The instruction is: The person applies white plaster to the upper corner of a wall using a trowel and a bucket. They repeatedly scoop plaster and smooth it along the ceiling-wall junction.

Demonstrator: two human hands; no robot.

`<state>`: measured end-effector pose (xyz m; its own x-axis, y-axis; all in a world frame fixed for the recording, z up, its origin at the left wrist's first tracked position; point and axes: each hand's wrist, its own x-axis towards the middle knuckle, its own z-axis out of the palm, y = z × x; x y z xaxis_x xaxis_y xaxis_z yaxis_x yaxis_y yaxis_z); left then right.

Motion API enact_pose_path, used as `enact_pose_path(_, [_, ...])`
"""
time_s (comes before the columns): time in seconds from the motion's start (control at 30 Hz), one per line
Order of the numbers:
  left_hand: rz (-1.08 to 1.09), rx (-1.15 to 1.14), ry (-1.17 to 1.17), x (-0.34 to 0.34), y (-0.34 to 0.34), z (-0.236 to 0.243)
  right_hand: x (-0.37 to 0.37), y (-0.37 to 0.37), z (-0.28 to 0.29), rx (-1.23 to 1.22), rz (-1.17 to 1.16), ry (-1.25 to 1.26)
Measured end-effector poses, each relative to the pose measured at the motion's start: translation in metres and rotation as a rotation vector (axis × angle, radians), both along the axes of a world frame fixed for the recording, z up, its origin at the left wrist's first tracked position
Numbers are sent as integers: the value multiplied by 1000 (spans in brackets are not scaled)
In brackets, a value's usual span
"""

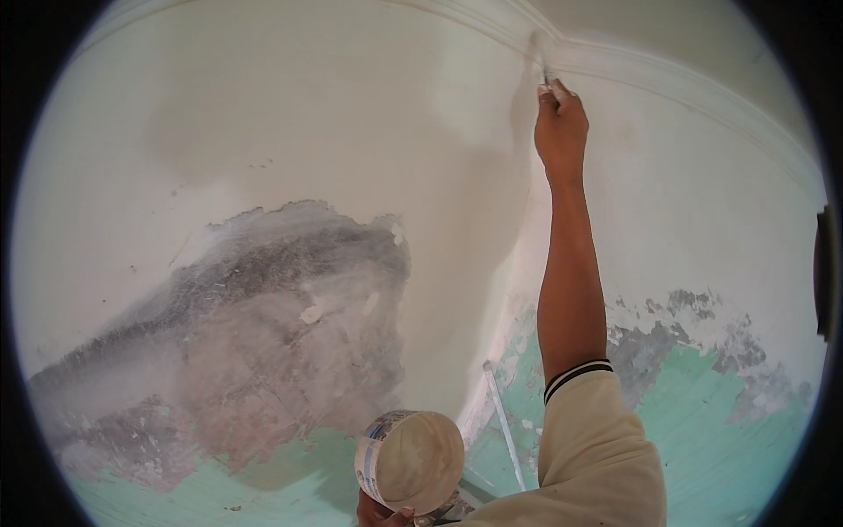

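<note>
My right hand (562,132) is stretched up high and closed round the handle of a paintbrush (545,72). The brush tip is at the wall corner, just under the white cornice (492,33); whether the bristles touch is too blurred to tell. Low in the picture, my left hand (385,515) grips a round paint bucket (364,457) from below. The bucket is tilted so its mouth shows, with pale, off-white paint inside. Only some fingers of that hand are visible.
Cream walls meet at the corner. A large bare grey patch (263,307) marks the left wall, and flaking green paint (694,413) covers the right wall's lower part. A thin white pole (505,426) leans near the corner. A dark object (824,272) stands at the right edge.
</note>
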<state>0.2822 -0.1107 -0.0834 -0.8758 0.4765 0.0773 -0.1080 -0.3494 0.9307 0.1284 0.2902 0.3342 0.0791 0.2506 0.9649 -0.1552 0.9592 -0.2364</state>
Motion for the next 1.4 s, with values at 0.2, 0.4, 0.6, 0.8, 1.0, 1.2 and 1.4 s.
enact_pose_path(0.2, [10,16,-19,1,0,4,7,9,-7,31,-38,-5])
enact_pose_path(0.4, [5,22,-55,1,0,17,24,9,-13,79,-39,-237])
enact_pose_path(0.6, [-20,-26,-2,-9,-4,-19,46,-8,-35,-117,427,-205])
enact_pose_path(0.8, [33,-28,48,-4,-1,7,21,11,-38,-121,544,-147])
enact_pose_path(1.0, [58,-98,87,-9,-2,-11,-21,-1,-56,136,39,-5])
enact_pose_path(1.2, [87,-55,55,-1,-5,-4,-28,-39,-43,72,-76,23])
enact_pose_path(1.4, [64,3,28,-1,-9,0,-28,-40,-32,89,-104,-1])
